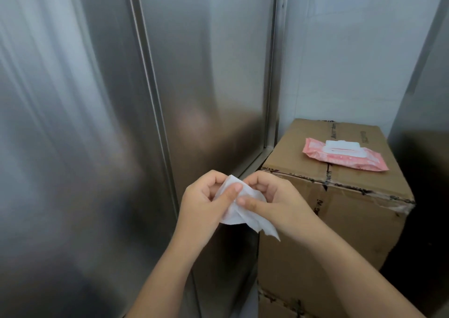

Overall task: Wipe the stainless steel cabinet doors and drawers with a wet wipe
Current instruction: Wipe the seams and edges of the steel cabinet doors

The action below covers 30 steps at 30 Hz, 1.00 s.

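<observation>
A white wet wipe (239,217) hangs crumpled between both hands at the lower middle. My left hand (206,201) pinches its left side with thumb and curled fingers. My right hand (274,201) pinches its right side, thumb laid across the cloth. Both hands are in front of the stainless steel cabinet and do not touch it. The right cabinet door (209,74) rises behind them. The left cabinet door (68,123) fills the left of the view. A vertical seam (150,94) divides the two doors.
A brown cardboard box (345,210) stands to the right of the cabinet, on top of another box (279,305). A pink pack of wet wipes (345,156) with a white lid lies on its top. A pale wall (352,50) is behind, a dark panel (427,133) at far right.
</observation>
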Available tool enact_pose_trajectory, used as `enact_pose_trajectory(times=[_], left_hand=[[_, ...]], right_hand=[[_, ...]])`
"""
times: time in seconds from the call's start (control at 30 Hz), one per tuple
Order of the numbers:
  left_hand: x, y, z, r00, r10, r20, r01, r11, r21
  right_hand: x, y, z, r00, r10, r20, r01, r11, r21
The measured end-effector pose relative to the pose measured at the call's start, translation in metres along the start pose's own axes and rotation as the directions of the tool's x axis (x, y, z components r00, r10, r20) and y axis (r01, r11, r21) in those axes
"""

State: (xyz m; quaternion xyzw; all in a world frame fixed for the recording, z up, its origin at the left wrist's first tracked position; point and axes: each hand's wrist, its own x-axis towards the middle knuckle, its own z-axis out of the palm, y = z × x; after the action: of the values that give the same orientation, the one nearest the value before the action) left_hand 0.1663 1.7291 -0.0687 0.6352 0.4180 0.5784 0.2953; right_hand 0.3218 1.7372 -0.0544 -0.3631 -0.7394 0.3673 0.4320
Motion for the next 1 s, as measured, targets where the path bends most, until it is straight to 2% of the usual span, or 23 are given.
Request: enact_pose_trajectory(times=[0.3,0.57,0.83,1.0], left_hand=[[-0.047,0.024,-0.029,0.993,0.011,-0.115,0.000,0.996,0.093],[-0.081,0.059,-0.023,0.961,0.062,-0.270,-0.018,0.986,0.163],[-0.136,0.080,-0.007,0.891,0.020,-0.453,0.090,0.971,0.220],[-0.159,0.095,-0.015,0.865,0.035,-0.501,0.126,0.951,0.284]], right_hand=[[-0.021,-0.026,0.023,1.000,0.007,0.030,-0.011,0.992,0.128],[-0.034,-0.039,0.017,0.992,-0.059,0.109,0.031,0.969,0.244],[-0.058,-0.040,0.025,0.966,-0.108,0.237,0.024,0.943,0.332],[-0.065,-0.049,0.035,0.963,-0.122,0.240,0.027,0.931,0.364]])
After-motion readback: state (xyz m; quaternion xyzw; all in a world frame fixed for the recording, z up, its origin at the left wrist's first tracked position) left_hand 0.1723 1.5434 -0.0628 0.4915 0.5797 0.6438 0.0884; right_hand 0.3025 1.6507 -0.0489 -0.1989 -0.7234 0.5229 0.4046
